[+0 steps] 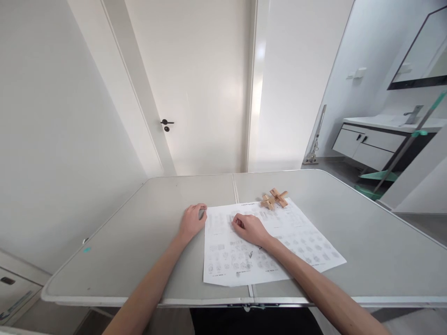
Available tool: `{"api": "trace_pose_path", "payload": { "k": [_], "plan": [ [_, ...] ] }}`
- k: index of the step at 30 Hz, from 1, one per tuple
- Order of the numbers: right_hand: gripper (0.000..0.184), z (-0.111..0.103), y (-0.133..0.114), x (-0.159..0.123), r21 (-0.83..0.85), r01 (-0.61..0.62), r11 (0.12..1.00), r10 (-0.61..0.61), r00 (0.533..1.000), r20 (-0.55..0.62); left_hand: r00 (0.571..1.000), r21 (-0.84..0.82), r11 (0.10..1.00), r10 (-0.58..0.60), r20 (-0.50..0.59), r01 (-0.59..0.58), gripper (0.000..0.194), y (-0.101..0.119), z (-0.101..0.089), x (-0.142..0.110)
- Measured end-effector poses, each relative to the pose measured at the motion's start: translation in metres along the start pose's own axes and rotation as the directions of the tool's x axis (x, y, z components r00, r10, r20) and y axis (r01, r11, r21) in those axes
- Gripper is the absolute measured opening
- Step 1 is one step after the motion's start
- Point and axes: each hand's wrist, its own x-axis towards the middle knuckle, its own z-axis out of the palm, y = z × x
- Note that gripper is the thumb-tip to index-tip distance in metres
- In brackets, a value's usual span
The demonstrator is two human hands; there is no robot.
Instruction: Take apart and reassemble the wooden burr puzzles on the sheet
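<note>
A large white printed sheet (223, 260) lies on the grey table, covered in faint rows of drawings and text. At its upper left corner, my left hand (193, 219) rests on the table with bent fingers; a gap shows between thumb and forefinger, and nothing is visible inside it. My right hand (250, 229) lies on the sheet, left of its middle, loosely curled with no object showing in the fingers. Beyond it, at the sheet's far right corner, sit a lighter interlocking wooden puzzle (267, 202) and a darker crossed wooden puzzle (279, 197), close together.
The folding table (352, 237) has a metal rim and a centre seam. A white door (206, 83) with a black handle (166, 123) faces it. At right are a washbasin cabinet (373, 139), a mirror (424, 51) and a green dustpan (379, 176) with a long handle.
</note>
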Motion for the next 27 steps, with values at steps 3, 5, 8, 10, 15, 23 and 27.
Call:
{"api": "trace_pose_path", "payload": {
  "k": [3, 5, 8, 10, 15, 23, 27],
  "plan": [
    [0.016, 0.0004, 0.0003, -0.0002, -0.003, 0.003, 1.0, -0.003, 1.0, 0.001, 1.0, -0.02, 1.0, 0.013, 0.011, -0.012, 0.02, 0.0003, 0.0002, -0.0001],
    [0.016, 0.0009, 0.0006, -0.0004, -0.004, 0.003, 1.0, -0.003, 1.0, 0.001, 0.999, -0.025, 0.999, 0.027, 0.024, -0.026, 0.021, 0.0006, 0.0002, -0.0002],
    [0.016, 0.0012, 0.0005, -0.0005, -0.005, -0.001, 1.0, 0.001, 1.0, -0.002, 0.999, -0.027, 0.999, 0.031, 0.038, -0.03, 0.021, 0.0008, 0.0002, -0.0002],
    [0.016, 0.0011, 0.0002, -0.0006, 0.0, -0.004, 1.0, 0.004, 1.0, -0.003, 0.999, -0.027, 0.999, 0.031, 0.041, -0.03, 0.022, 0.001, 0.0, -0.0003],
    [0.016, 0.0007, 0.0, -0.0009, 0.008, 0.004, 1.0, -0.004, 1.0, -0.003, 0.996, -0.029, 0.998, 0.057, 0.065, -0.055, 0.022, 0.003, -0.0018, -0.0003],
    [0.016, 0.0026, 0.0013, -0.0011, -0.002, 0.007, 1.0, -0.007, 1.0, -0.008, 0.993, -0.061, 0.995, 0.08, 0.091, -0.075, 0.022, 0.0044, -0.0023, -0.0005],
    [0.015, 0.0021, 0.001, -0.0011, 0.0, 0.003, 1.0, -0.003, 1.0, -0.005, 0.991, -0.073, 0.994, 0.089, 0.102, -0.082, 0.023, 0.0049, -0.0028, -0.0009]
  ]
}}
